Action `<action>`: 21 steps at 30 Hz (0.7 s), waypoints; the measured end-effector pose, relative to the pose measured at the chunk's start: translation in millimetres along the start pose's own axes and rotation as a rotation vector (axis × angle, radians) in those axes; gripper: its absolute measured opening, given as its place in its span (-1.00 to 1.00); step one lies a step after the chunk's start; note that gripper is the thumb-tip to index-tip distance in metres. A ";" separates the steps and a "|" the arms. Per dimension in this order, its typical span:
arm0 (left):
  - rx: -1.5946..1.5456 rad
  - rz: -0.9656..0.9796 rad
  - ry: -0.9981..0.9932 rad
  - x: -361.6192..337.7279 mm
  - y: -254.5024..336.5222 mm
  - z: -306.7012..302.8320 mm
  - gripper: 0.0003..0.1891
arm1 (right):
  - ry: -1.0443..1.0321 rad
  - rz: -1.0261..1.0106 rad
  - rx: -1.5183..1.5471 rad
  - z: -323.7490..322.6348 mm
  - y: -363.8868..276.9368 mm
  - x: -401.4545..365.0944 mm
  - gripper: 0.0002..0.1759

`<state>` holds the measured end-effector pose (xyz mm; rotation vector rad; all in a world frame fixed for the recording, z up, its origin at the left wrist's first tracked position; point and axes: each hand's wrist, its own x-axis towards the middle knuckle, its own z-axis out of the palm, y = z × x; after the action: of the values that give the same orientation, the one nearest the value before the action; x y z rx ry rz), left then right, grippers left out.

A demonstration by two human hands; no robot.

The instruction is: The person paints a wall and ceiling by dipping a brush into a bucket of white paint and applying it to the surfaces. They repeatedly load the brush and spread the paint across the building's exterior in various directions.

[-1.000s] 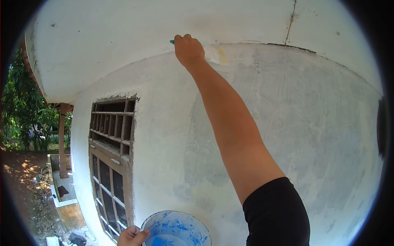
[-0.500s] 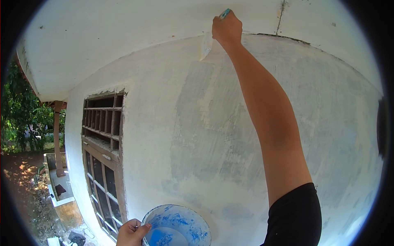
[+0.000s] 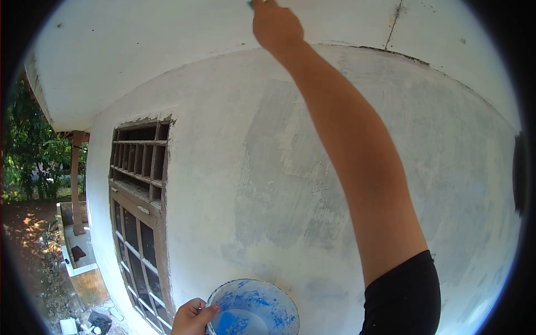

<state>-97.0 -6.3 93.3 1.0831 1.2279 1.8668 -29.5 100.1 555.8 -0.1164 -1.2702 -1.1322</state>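
Observation:
Raised high at the top of the view, my right hand (image 3: 277,25) is closed around a paintbrush (image 3: 250,4). Only a bit of its teal handle shows; the bristles are hidden behind the hand or out of frame. At the bottom, my left hand (image 3: 193,318) grips the rim of a blue plastic bucket (image 3: 282,302), thumb over the edge. Whitish liquid paint lies in the bucket, and white smears coat its inner wall. In front of me stands a wall (image 3: 218,184) with patchy white and grey coating, meeting the white ceiling (image 3: 167,33) above.
On the left is a wooden window frame (image 3: 159,223) with slatted vents above and panes below. Further left are a brown post (image 3: 76,178), a low ledge (image 3: 84,272), trees and bare ground. A dark object (image 3: 520,173) is on the wall at far right.
My right hand has moved left and up with the paintbrush, whose bristles were visible by the wall's top edge before. My left hand and the bucket have shifted slightly right in view.

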 end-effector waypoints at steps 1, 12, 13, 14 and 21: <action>-0.015 0.018 0.014 -3.0 -2.4 -1.0 -0.77 | -0.061 -0.067 -0.139 12.0 -11.7 -5.5 -0.89; -0.015 0.067 0.176 -30.4 -34.7 -31.2 -0.81 | -0.140 0.020 0.158 70.3 -79.3 -34.6 -0.81; 0.024 0.083 0.194 -30.7 -36.0 -29.7 -0.81 | -0.147 0.024 0.150 62.4 -73.2 -31.3 -0.81; 0.032 0.075 0.185 -33.2 -33.6 -27.4 -0.81 | -0.024 0.147 0.229 54.7 -64.5 -28.2 -0.76; 0.052 0.163 0.138 -34.8 -13.0 -11.4 -0.78 | 0.040 0.451 0.588 -64.8 39.5 -2.3 -0.71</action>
<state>-90.5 -35.7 68.8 1.1270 1.3057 2.0725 43.5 80.2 549.8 0.0596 -1.4043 -0.3511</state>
